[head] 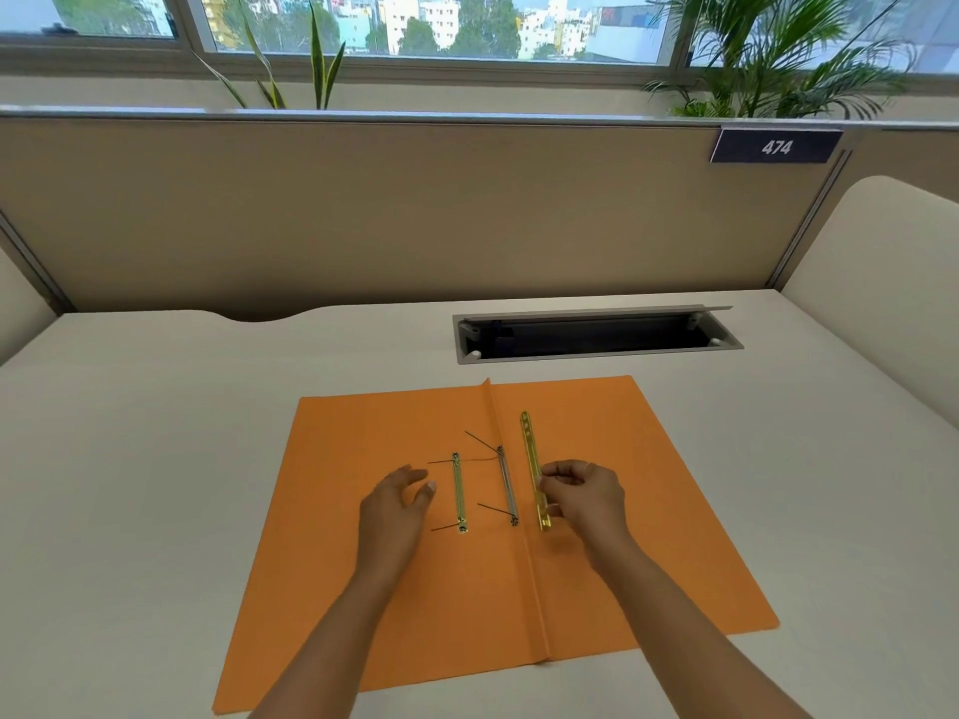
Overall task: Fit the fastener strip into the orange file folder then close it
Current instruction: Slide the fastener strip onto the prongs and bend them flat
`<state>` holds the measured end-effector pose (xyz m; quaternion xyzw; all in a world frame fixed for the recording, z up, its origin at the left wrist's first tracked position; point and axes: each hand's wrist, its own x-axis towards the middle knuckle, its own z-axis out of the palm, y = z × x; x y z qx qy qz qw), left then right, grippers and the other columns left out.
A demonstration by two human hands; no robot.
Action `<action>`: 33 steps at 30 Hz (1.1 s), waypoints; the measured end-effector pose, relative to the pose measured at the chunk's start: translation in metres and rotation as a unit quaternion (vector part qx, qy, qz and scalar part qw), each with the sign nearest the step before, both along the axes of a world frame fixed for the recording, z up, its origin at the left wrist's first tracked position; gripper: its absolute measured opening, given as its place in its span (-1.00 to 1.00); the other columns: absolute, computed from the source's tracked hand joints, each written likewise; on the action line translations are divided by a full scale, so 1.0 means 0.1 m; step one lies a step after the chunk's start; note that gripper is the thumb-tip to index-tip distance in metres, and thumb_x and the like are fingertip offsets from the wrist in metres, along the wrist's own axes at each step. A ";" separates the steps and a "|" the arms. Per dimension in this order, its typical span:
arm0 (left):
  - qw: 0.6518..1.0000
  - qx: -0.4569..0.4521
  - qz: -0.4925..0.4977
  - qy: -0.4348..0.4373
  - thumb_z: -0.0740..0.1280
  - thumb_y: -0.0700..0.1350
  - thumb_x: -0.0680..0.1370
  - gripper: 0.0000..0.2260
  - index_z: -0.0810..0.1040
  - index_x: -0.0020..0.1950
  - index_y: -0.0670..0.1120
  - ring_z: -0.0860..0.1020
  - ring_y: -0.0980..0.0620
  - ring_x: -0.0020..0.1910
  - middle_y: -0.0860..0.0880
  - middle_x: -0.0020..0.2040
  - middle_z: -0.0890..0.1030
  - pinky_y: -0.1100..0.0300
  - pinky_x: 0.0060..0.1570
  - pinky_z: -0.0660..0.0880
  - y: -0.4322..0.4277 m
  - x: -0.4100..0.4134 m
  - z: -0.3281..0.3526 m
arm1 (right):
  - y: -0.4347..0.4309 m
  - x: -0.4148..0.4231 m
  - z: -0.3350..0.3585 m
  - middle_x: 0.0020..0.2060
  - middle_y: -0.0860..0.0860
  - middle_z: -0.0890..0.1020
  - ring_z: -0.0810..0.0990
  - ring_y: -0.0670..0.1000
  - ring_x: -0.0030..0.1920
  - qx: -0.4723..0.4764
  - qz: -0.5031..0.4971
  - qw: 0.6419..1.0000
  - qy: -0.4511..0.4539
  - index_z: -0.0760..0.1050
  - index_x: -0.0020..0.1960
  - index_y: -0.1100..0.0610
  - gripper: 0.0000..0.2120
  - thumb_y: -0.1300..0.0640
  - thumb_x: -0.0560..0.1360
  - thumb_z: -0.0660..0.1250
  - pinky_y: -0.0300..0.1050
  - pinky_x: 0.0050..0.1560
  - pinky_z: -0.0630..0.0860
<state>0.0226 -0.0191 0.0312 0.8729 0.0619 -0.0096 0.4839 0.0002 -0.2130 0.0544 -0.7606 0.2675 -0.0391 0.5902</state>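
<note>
Beige partition walls back a pale bench (155, 433) where one orange paper file folder (363, 589) lies open. Three slim metal fastener strips rest on it: one gold strip (458, 493) left of the fold, one silver strip (507, 487) at the fold, one gold strip (533, 472) right of it. The right hand (584, 493) has its fingers pinched on that right strip; the left hand (394, 503) hovers with fingers apart.

Single view only, worn at head height, wide-angle. Looks forward and steeply down onto the bench (155, 433). Close range: both forearms enter from the lower edge of the frame, hands at centre. Partition wall (363, 215) across the middle band; window (441, 23) along the top edge. Straight lines bowed toward the frame borders. No second view to overlap.
</note>
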 end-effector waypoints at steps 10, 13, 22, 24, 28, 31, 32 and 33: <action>0.927 -0.348 0.062 0.121 0.39 -0.20 0.49 -0.80 0.57 0.08 -0.25 0.60 -0.15 -0.11 -0.20 -0.02 0.61 0.17 -0.16 0.53 -0.37 0.16 0.26 | 0.64 0.05 0.13 -0.33 0.06 0.60 0.57 0.02 -0.28 -0.084 0.100 0.987 -0.092 0.61 -0.15 0.24 -0.92 0.29 0.40 0.34 -0.09 -0.19 0.57; 0.928 -0.345 0.069 0.122 0.37 -0.26 0.49 -0.77 0.56 0.12 -0.31 0.58 -0.10 -0.22 -0.21 -0.09 0.61 0.24 -0.31 0.56 -0.34 0.20 0.24 | 0.68 0.06 0.10 -0.31 0.08 0.61 0.58 0.01 -0.26 -0.096 0.129 0.982 -0.102 0.62 -0.11 0.23 -0.91 0.29 0.41 0.35 -0.11 -0.19 0.57; 0.907 -0.385 0.063 0.157 0.34 -0.26 0.50 -0.85 0.55 0.02 -0.33 0.57 0.16 -0.55 -0.15 -0.27 0.59 0.32 -0.48 0.54 -0.25 0.24 0.15 | 0.49 0.37 0.00 0.12 0.11 0.63 0.58 0.11 0.07 -0.251 0.174 0.952 -0.036 0.50 0.22 0.08 -0.71 0.15 0.51 0.28 -0.13 0.01 0.47; 0.902 -0.391 0.060 0.174 0.34 -0.25 0.51 -0.89 0.56 -0.07 -0.30 0.57 0.17 -0.56 -0.10 -0.37 0.62 0.29 -0.49 0.51 -0.27 0.25 0.13 | 0.46 0.46 -0.04 0.26 0.13 0.54 0.50 0.14 0.24 -0.279 0.219 0.935 0.012 0.38 0.35 0.06 -0.62 0.15 0.53 0.24 -0.04 0.17 0.47; 0.891 -0.407 0.059 0.192 0.35 -0.24 0.50 -0.89 0.57 -0.22 -0.21 0.56 0.16 -0.57 0.01 -0.51 0.62 0.24 -0.42 0.48 -0.30 0.26 0.12 | 0.44 0.56 -0.07 0.33 0.16 0.47 0.43 0.16 0.32 -0.300 0.249 0.920 0.036 0.29 0.41 0.06 -0.57 0.15 0.55 0.20 0.00 0.22 0.43; 0.889 -0.411 0.066 0.192 0.35 -0.25 0.50 -0.91 0.57 -0.21 -0.23 0.55 0.15 -0.57 -0.04 -0.44 0.61 0.24 -0.42 0.49 -0.32 0.28 0.11 | 0.44 0.60 -0.09 0.31 0.14 0.49 0.45 0.16 0.30 -0.302 0.234 0.924 0.022 0.36 0.36 0.06 -0.62 0.15 0.55 0.20 -0.01 0.20 0.44; 0.887 -0.414 0.068 0.192 0.35 -0.25 0.49 -0.91 0.57 -0.20 -0.24 0.55 0.15 -0.58 -0.05 -0.43 0.61 0.26 -0.45 0.50 -0.32 0.28 0.11 | 0.44 0.60 -0.09 0.29 0.14 0.52 0.47 0.16 0.28 -0.299 0.226 0.927 0.016 0.41 0.32 0.06 -0.66 0.15 0.55 0.21 -0.01 0.19 0.45; 0.885 -0.418 0.070 0.193 0.35 -0.26 0.49 -0.92 0.57 -0.20 -0.24 0.55 0.14 -0.58 -0.05 -0.45 0.61 0.28 -0.49 0.51 -0.33 0.29 0.10 | 0.43 0.60 -0.10 0.25 0.13 0.55 0.49 0.15 0.25 -0.294 0.219 0.930 0.009 0.46 0.28 0.06 -0.69 0.14 0.54 0.22 -0.02 0.17 0.46</action>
